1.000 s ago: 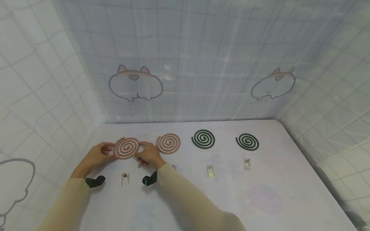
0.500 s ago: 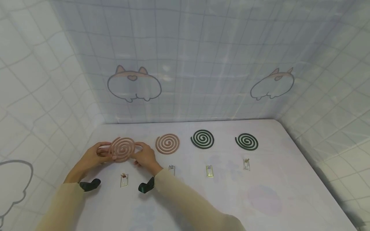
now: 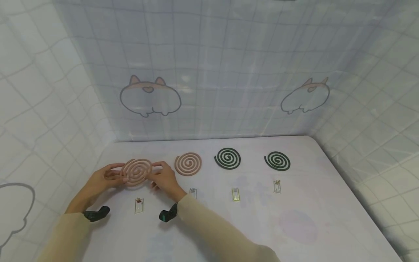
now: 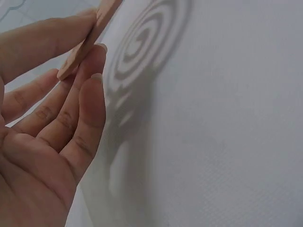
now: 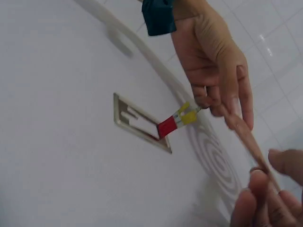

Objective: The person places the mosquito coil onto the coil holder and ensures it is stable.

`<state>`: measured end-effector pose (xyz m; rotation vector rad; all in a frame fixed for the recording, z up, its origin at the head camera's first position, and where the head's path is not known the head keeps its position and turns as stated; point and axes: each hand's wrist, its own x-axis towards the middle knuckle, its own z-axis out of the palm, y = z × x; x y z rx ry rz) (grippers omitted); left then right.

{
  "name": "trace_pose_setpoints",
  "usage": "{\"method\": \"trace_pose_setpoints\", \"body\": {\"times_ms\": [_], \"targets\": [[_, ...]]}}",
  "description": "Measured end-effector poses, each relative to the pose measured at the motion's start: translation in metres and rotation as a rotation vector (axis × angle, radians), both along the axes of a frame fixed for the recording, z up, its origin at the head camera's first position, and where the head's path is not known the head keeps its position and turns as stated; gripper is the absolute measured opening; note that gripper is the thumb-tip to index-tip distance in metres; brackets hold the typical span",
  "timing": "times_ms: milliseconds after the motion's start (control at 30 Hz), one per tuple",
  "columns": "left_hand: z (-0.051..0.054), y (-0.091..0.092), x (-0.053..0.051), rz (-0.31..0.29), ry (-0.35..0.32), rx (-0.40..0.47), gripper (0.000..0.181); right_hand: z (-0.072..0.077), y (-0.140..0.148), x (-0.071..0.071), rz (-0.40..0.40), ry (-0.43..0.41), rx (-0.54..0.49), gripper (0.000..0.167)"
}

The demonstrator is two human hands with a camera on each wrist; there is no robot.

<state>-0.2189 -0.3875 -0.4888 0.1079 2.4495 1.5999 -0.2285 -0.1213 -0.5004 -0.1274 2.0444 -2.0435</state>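
A brown mosquito coil (image 3: 136, 171) is held in the air at the left of the table, its spiral shadow falling below it. My left hand (image 3: 101, 182) pinches its left rim between thumb and fingers. On the opposite rim, my right hand (image 3: 165, 178) pinches it too. The left wrist view shows the coil (image 4: 87, 47) nearly edge-on. Nearer the front lies a small rectangular metal coil stand (image 3: 139, 206); in the right wrist view, this stand (image 5: 142, 120) has a raised tab, red below and yellow above. Nothing touches the stand.
A second brown coil (image 3: 188, 163) lies flat beside my right hand. Farther right are two dark green coils, one (image 3: 227, 158) nearer and another (image 3: 277, 161) beyond. Metal stands lie in front: one (image 3: 193, 193) partly behind my right sleeve, another (image 3: 235, 194), another (image 3: 276, 187). Curtains surround the table.
Both hands have carried the brown coil a little to the left, and its tilt has altered slightly. The other coils and the stands stay put; the head view has shifted slightly.
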Motion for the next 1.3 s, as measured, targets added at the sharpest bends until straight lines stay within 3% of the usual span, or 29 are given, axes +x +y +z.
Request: {"method": "trace_pose_setpoints", "body": {"times_ms": [100, 267, 500, 667, 767, 933, 1300], "targets": [[0.002, 0.001, 0.001, -0.004, 0.015, 0.043, 0.073, 0.001, 0.004, 0.000, 0.017, 0.053, 0.010, 0.047], [0.003, 0.000, 0.009, -0.008, 0.029, 0.041, 0.069, 0.001, 0.007, 0.003, 0.053, 0.102, -0.001, 0.051], [-0.002, 0.000, 0.020, -0.005, 0.008, 0.109, 0.064, 0.006, 0.012, 0.012, 0.086, 0.216, 0.005, 0.047], [0.004, -0.004, 0.032, -0.028, -0.004, 0.143, 0.062, 0.010, 0.013, 0.022, 0.108, 0.310, 0.053, 0.040], [0.008, 0.000, 0.033, -0.049, 0.008, 0.161, 0.061, 0.012, 0.019, 0.023, 0.098, 0.344, 0.061, 0.035], [0.013, 0.009, 0.034, -0.075, 0.027, 0.191, 0.061, 0.015, 0.025, 0.025, 0.070, 0.351, 0.068, 0.028], [0.018, 0.018, 0.052, -0.076, 0.066, 0.192, 0.060, 0.017, 0.029, 0.035, 0.078, 0.328, 0.045, 0.027]]}}
